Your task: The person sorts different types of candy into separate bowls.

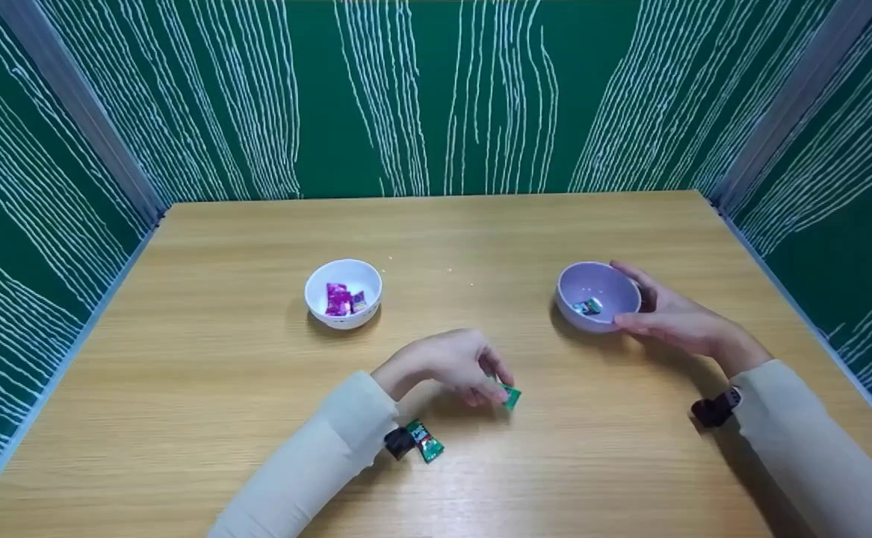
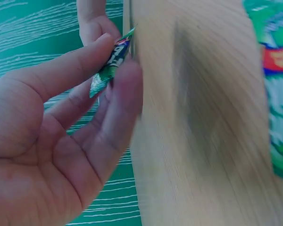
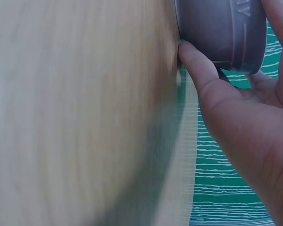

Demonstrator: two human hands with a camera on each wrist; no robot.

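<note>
Pinching a green packet point(image 2: 114, 62) between thumb and index finger, left hand point(image 1: 452, 362); other fingers loosely bent, partly hidden in the head view. Packet looks clear of the table point(image 1: 256, 433) in the left wrist view, tilted, one crimped end poking out past the fingertips. It's between the two arms, short of the purple bowl point(image 1: 589, 275), not over it.

Right hand point(image 1: 678, 323): thumb against the bowl's near outer wall, fingers spread round to the far side, so gripping it. Can't tell how firmly. Bowl is upright, seems seated on the table, at least one small packet point(image 1: 587, 306) inside; exact count unclear.

Further out: second green packet point(image 1: 426, 442) on the table, just beside the left wrist camera point(image 1: 399, 442). White bowl point(image 1: 319, 308) well apart from the purple one, upright, pink packets point(image 1: 338, 299) in it, neither hand on it.

Step in hand, my read: moving one green packet, right hand steadying the purple bowl. Next move would call for keeping the pinch, clearing the near rim, then releasing low over the hollow without nudging the bowl; second green packet looks like the leftover
</note>
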